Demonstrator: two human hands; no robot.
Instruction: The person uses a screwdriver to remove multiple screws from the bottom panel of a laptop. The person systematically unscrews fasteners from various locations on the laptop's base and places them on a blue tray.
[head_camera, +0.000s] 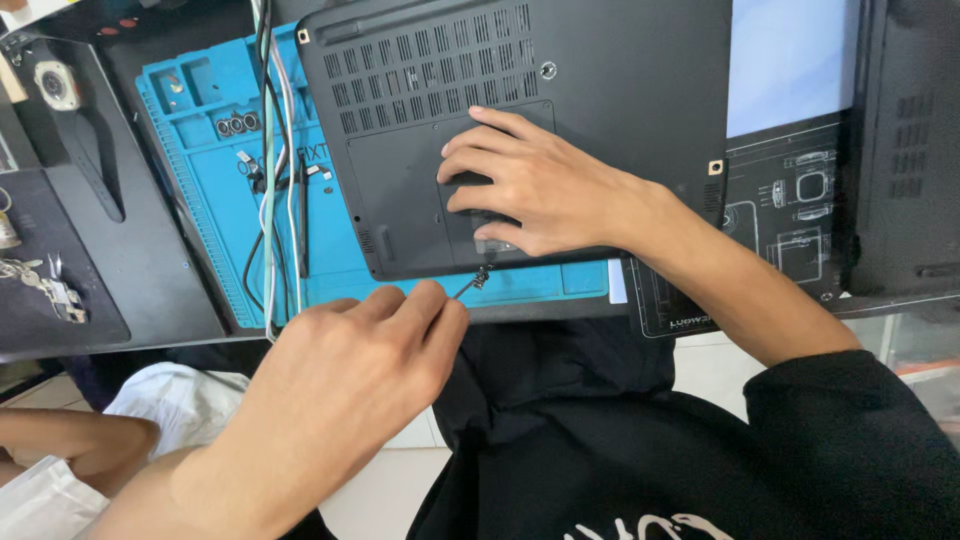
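So there's a dark laptop (520, 120) lying bottom-up on a blue mat (215, 200), far side of it cut off by the top of the frame. The right hand (535, 185) is flat on the laptop's near edge, fingers spread a bit and pressing on the panel, not gripping anything. Whatever sits under the palm is covered, can't make it out.

The left hand (350, 380) is nearer, just off the tabletop (150, 270) edge, with thumb and forefinger pinched on a thin tool (470, 283). Only the tip shows, poking out toward the laptop's near edge; the rest is buried in the fist, so hard to say what kind of tool it is. The tip sits right at the laptop edge, just below the right hand.

Left of the laptop a bunch of cables (272, 180) runs across the mat from far to near. A second dark laptop (900, 150) lies at the right, mostly out of frame, on a black mat (770, 220) with white outlines. Far left there's a watch (58, 85), blurry. Another person's arm (70, 440) peeks in at the lower left.
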